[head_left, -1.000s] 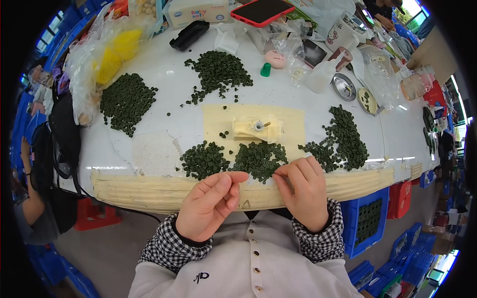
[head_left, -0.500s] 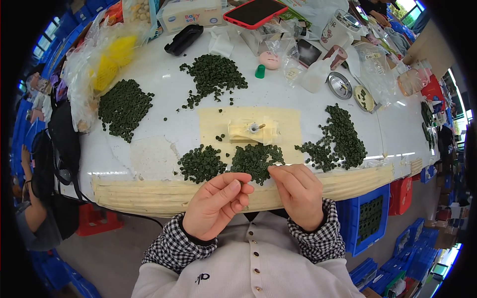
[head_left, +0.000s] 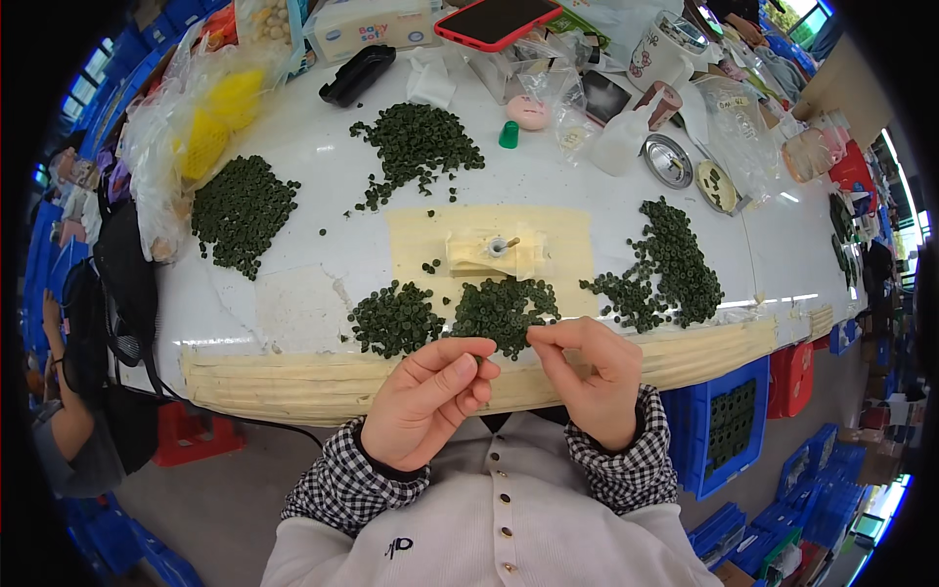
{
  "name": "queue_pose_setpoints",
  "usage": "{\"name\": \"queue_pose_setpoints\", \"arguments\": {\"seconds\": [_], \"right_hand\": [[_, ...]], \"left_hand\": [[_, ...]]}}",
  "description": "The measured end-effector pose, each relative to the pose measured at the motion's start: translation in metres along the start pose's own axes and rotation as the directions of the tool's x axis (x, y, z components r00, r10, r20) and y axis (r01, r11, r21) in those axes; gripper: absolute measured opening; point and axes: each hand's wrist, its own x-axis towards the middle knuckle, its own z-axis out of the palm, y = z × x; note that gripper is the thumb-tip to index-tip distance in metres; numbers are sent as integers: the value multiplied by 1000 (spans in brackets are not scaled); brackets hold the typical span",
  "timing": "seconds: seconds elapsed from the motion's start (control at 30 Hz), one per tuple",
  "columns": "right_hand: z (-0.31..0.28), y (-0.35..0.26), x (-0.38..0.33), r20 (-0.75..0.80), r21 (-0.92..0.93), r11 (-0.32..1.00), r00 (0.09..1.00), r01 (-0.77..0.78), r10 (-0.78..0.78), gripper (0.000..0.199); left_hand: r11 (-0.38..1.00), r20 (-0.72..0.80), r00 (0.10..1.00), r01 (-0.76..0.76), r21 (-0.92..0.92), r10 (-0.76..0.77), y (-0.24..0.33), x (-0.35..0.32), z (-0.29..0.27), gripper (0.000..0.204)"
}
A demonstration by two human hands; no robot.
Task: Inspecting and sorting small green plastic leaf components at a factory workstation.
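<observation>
My left hand (head_left: 423,399) is closed at the table's front edge, a small dark green round piece (head_left: 478,360) pinched between thumb and fingers. Close by, my right hand (head_left: 595,374) has thumb and index fingertip together at the near right edge of the middle pile of dark green ring-like pieces (head_left: 497,308); what the fingertips hold is too small to make out. Left of that pile lies another front pile (head_left: 393,321). Just beyond stands a taped block (head_left: 474,256) with a short upright pin, fixed on a yellowish sheet (head_left: 416,227).
More green piles lie at the right (head_left: 680,269), back (head_left: 416,147) and far left (head_left: 243,210). Along the back are a red-edged phone (head_left: 497,22), a black case (head_left: 358,76), a mug (head_left: 665,54) and plastic bags. Padded tape (head_left: 284,386) lines the front edge.
My right hand has shifted slightly, its fingers spreading a little behind the pinch at the middle pile. My left hand stays almost still with its piece.
</observation>
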Motion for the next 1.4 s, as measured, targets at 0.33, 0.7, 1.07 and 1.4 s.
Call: {"name": "queue_pose_setpoints", "arguments": {"seconds": [0.33, 0.7, 1.07, 1.4], "right_hand": [[0, -3, -3, 180, 532, 794, 956, -294, 233, 14], [5, -8, -7, 252, 598, 687, 911, -411, 326, 11], [11, -10, -5, 91, 408, 894, 982, -186, 163, 10], [16, -18, -5, 25, 302, 951, 997, -73, 69, 12]], "left_hand": [[998, 18, 999, -38, 54, 38, -1, 0, 0, 26], [975, 4, 991, -129, 180, 130, -7, 1, 4, 25], [947, -12, 983, -171, 270, 181, -11, 1, 3, 16], [895, -93, 944, -263, 359, 315, -13, 2, 9, 16]]}}
